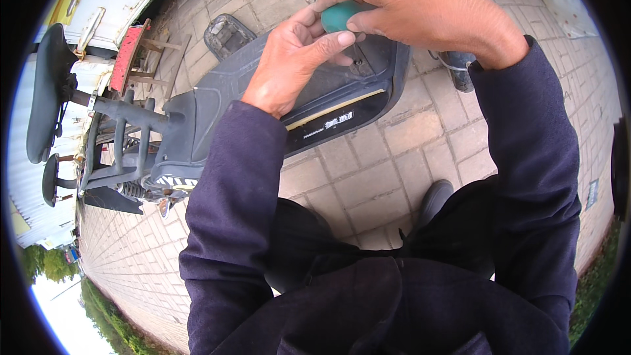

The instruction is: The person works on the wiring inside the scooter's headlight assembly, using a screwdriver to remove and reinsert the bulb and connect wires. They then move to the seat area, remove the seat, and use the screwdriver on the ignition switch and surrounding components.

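A teal-green, smooth, rounded object [338, 17] sits between my two hands at the top of the view; its lower part is hidden by fingers, so its kind does not show. My left hand [292, 52] pinches it from the left, with the thumb along its near side. From the right, my right hand [407, 3] closes its fingers and thumb round it. Both hands are over the dark footboard [328, 82] of a scooter. A small round hole or fastener [358, 62] shows in the footboard just below my fingers.
The scooter's black seat [49, 92] and grey frame [131, 118] stand at the left. A loose dark plastic panel [227, 36] lies on the paving [368, 177] beyond. Further back are a red-topped bench [128, 59] and a white metal wall [118, 0].
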Tool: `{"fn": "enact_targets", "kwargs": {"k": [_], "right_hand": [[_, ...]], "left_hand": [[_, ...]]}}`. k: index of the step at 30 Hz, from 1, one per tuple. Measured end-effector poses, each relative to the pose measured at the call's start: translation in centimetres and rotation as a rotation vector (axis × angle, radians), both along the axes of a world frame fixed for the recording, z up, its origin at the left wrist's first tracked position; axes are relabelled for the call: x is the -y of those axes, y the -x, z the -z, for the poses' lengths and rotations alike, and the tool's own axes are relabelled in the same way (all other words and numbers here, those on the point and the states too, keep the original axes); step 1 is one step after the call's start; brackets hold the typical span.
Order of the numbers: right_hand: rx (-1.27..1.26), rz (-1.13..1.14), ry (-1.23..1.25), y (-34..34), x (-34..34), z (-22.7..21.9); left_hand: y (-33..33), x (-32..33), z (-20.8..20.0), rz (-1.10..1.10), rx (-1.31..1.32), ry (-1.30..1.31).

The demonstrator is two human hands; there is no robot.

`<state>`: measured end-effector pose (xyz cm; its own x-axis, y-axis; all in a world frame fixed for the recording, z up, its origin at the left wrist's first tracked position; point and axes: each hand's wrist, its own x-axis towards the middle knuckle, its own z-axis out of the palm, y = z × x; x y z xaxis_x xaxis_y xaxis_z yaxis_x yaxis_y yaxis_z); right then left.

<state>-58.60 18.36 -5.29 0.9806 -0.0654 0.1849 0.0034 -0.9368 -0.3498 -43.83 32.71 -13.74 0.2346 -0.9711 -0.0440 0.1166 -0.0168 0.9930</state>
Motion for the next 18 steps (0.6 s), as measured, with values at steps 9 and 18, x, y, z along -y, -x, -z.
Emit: {"fn": "enact_targets", "kwargs": {"k": [9,18], "right_hand": [[0.108,0.279,0.126,-0.9,-2.3,1.9],[0.0,0.102,0.039,0.0,-0.2,0.6]], "left_hand": [[1.7,1.1,1.3,-0.37,0.208,-0.022],[0.2,0.5,0.1,-0.065,0.065,0.053]]}}
